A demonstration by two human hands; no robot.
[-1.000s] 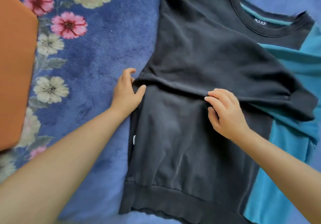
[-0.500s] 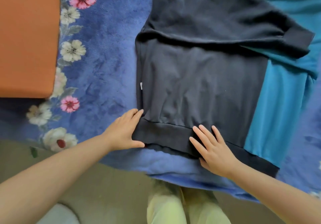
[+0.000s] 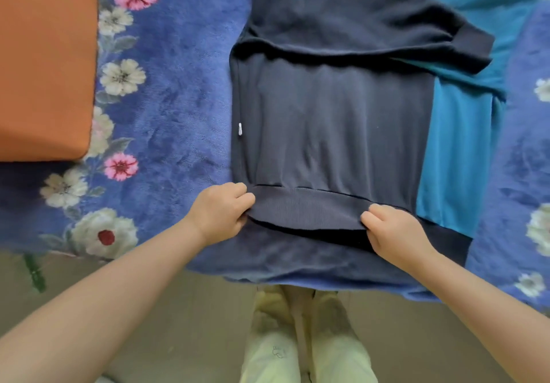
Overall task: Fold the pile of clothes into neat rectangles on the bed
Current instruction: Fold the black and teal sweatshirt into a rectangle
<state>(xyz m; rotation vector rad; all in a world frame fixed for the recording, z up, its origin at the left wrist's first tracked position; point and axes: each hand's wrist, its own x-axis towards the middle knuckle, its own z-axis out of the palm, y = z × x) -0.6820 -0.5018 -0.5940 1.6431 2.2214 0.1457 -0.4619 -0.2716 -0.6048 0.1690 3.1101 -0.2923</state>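
Left hand (image 3: 221, 214) curled round the near left corner of the ribbed hem, fingers tucked over the band and pinching it. Right hand (image 3: 397, 234) likewise closed on the hem further right, thumb and fingers gripping the fabric edge. Hem band between the two hands raised slightly off the layer beneath, with a dark gap showing under it. Dark navy sweatshirt (image 3: 336, 121) spread flat on the bed, body toward the person, one sleeve (image 3: 387, 25) folded across the chest with its cuff pointing right. Teal side panel of the same garment (image 3: 458, 144) exposed along the right edge. Small white tag (image 3: 240, 129) visible on the left seam. Beneath, a blue floral blanket (image 3: 166, 109) covering the bed, hanging over the near edge. Orange cushion (image 3: 44, 61) lying at the far left on the blanket, well apart from the sweatshirt. Pale yellow trousers (image 3: 303, 341) seen below, between the forearms.
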